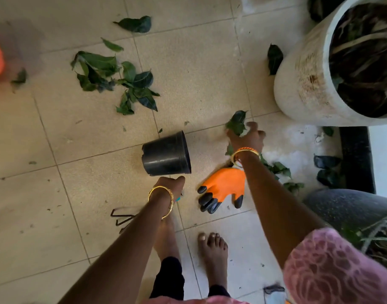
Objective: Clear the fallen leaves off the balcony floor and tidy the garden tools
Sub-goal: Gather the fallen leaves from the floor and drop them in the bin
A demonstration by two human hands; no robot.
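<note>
The right hand has its fingers gripping leaves at one o'clock. The left hand has its fingers curled, holding a tool, beside the black pot; more leaves lie at eleven o'clock.

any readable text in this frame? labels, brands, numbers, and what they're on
None readable.
Black plastic pot lying on its side: no label or marking shows.
Orange glove with black fingertips: no print visible.
Large white planter: only rusty stains, no lettering.
Bangles on the left hand and right hand: plain as far as the blur allows.
Floor tiles: bare of marks.
</note>
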